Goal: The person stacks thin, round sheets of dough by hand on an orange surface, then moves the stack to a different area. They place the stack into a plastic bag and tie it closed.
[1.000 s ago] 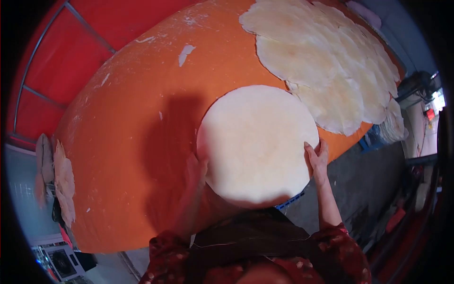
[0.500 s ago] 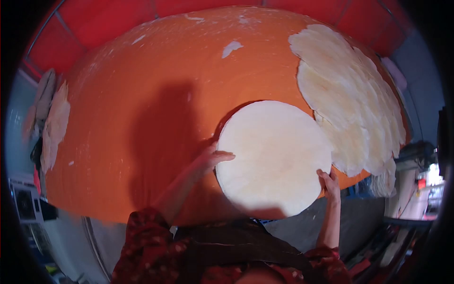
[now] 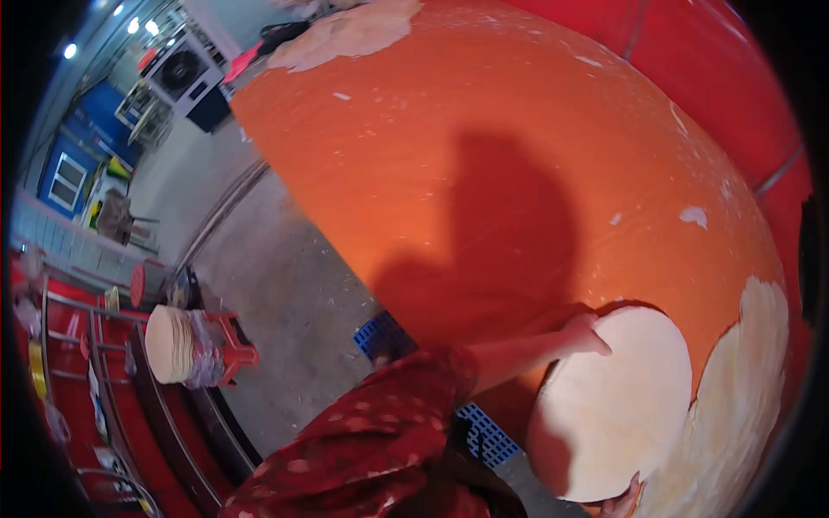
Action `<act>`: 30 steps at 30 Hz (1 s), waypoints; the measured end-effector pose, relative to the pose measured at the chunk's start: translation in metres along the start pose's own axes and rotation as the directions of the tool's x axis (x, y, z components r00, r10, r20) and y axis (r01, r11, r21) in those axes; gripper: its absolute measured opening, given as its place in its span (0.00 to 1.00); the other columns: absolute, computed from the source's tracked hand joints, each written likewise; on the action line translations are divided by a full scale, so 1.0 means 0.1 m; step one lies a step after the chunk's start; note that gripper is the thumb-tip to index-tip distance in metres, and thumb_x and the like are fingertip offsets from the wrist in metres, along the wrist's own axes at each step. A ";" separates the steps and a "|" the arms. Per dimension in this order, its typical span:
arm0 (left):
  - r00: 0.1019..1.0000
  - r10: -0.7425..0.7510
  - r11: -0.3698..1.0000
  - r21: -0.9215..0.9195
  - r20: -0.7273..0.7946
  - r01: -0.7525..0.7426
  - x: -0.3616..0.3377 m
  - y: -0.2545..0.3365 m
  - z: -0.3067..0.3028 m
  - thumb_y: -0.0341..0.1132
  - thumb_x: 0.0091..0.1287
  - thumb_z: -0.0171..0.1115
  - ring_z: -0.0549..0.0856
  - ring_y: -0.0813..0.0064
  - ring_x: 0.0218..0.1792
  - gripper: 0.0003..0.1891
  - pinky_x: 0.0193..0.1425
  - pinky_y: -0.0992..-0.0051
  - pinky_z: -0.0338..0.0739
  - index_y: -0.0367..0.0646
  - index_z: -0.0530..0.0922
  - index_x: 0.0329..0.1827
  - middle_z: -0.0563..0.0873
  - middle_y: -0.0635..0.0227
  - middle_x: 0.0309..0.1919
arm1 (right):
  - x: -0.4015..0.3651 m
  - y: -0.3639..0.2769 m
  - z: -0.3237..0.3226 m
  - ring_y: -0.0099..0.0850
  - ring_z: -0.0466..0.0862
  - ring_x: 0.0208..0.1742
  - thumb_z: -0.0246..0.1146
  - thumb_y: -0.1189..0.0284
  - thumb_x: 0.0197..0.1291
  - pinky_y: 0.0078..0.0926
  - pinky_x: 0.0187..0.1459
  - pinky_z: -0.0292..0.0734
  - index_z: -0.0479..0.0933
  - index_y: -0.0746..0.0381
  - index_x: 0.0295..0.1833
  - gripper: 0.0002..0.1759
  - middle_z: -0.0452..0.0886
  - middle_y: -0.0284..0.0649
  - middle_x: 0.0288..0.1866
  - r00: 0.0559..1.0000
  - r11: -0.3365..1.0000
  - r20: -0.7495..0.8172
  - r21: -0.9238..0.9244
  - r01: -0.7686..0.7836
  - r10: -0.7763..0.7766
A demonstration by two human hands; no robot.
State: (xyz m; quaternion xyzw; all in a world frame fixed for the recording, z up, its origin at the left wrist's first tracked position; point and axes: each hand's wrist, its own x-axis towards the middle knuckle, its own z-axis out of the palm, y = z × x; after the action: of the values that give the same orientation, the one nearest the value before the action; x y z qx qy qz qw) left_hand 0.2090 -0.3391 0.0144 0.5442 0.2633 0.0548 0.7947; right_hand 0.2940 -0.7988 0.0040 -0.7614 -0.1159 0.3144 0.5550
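Observation:
A large, pale round flatbread (image 3: 617, 401) lies near the front edge of the orange-covered table (image 3: 389, 147), at the lower right. My left hand (image 3: 585, 337) grips its upper left rim, the thumb on top and the other fingers mostly hidden beyond the edge. At the lower rim, my right hand (image 3: 623, 501) holds it too, cut off partly by the bottom of the view. Beside it on the right spreads a layer of overlapping thin flatbreads (image 3: 734, 414). A shadow falls across the flatbread's lower left part.
More thin flatbreads (image 3: 354, 39) lie at the table's far left end. On the floor side, a stack of round flatbreads (image 3: 168, 344) rests on a red stool (image 3: 237, 348). A blue plastic crate (image 3: 492, 436) is below the table edge. Farther back stands a fan unit (image 3: 181, 73).
My view has swung to the left, bringing the floor, stool and stack into sight. The flatbread and both hands now appear lower and farther right, with the grip kept.

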 end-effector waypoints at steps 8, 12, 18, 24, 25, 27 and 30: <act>0.967 0.040 0.988 0.156 -0.252 0.000 -0.88 -0.31 -0.26 0.37 0.36 0.65 0.79 0.60 0.38 0.21 0.42 0.68 0.72 0.37 0.74 0.34 0.80 0.55 0.31 | 0.16 -0.72 1.65 0.40 0.64 0.60 0.64 0.63 0.45 0.42 0.62 0.45 0.53 0.68 0.62 0.41 0.66 0.50 0.58 0.982 0.893 0.010 0.414 -0.175 0.188; 0.933 0.032 0.989 0.148 -0.357 0.023 -1.62 -0.32 -0.95 0.35 0.37 0.64 0.79 0.58 0.39 0.19 0.43 0.66 0.72 0.37 0.74 0.34 0.80 0.54 0.32 | 0.08 -0.83 2.52 0.40 0.66 0.58 0.62 0.64 0.46 0.41 0.59 0.51 0.55 0.69 0.60 0.38 0.67 0.49 0.56 0.977 0.913 0.124 0.352 -0.208 0.174; 0.811 0.143 0.990 0.078 -0.567 -0.120 -3.28 -0.38 -2.72 0.37 0.38 0.64 0.80 0.58 0.38 0.21 0.41 0.66 0.72 0.35 0.73 0.34 0.80 0.52 0.31 | -0.37 -0.87 4.38 0.39 0.70 0.55 0.59 0.66 0.48 0.38 0.56 0.60 0.58 0.70 0.58 0.33 0.69 0.49 0.54 0.920 0.944 0.374 0.247 -0.220 0.117; 0.422 0.140 0.987 0.092 -0.896 -0.132 -5.51 -0.57 -4.64 0.40 0.39 0.66 0.80 0.58 0.38 0.22 0.43 0.66 0.73 0.38 0.75 0.37 0.80 0.53 0.33 | -0.65 -1.05 6.71 0.38 0.73 0.52 0.57 0.67 0.50 0.35 0.53 0.68 0.62 0.72 0.56 0.29 0.71 0.48 0.52 0.641 0.969 0.763 0.087 -0.231 0.084; 0.293 0.175 0.983 0.149 -0.940 -0.109 -5.85 -0.69 -4.93 0.40 0.40 0.66 0.81 0.60 0.38 0.22 0.43 0.66 0.73 0.39 0.76 0.37 0.81 0.54 0.33 | -0.70 -1.10 7.20 0.38 0.74 0.51 0.56 0.67 0.50 0.35 0.53 0.70 0.62 0.72 0.56 0.29 0.72 0.48 0.52 0.572 0.974 0.818 0.072 -0.216 0.066; 0.064 0.183 0.979 0.177 -0.981 -0.099 -6.50 -1.05 -5.45 0.42 0.40 0.67 0.81 0.64 0.37 0.22 0.42 0.68 0.73 0.38 0.76 0.37 0.81 0.57 0.32 | -0.81 -1.14 8.37 0.36 0.76 0.46 0.57 0.69 0.47 0.32 0.49 0.72 0.66 0.75 0.50 0.25 0.75 0.48 0.46 0.475 0.996 0.879 0.007 -0.090 0.037; -0.175 0.089 0.956 0.134 -0.981 -0.263 -7.69 -1.53 -5.87 0.43 0.42 0.66 0.80 0.61 0.36 0.20 0.41 0.67 0.74 0.39 0.76 0.35 0.81 0.55 0.32 | -1.74 -1.29 9.98 0.28 0.77 0.40 0.60 0.71 0.43 0.25 0.43 0.71 0.77 0.68 0.34 0.13 0.78 0.39 0.34 0.421 0.972 0.903 -0.023 0.233 -0.080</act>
State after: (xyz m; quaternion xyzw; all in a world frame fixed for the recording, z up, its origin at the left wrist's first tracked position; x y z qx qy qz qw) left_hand -0.7603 -0.1970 -0.0040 0.2974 0.6896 0.5697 0.3337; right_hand -0.4249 -0.0736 -0.0027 -0.5023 -0.4851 0.6073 0.3789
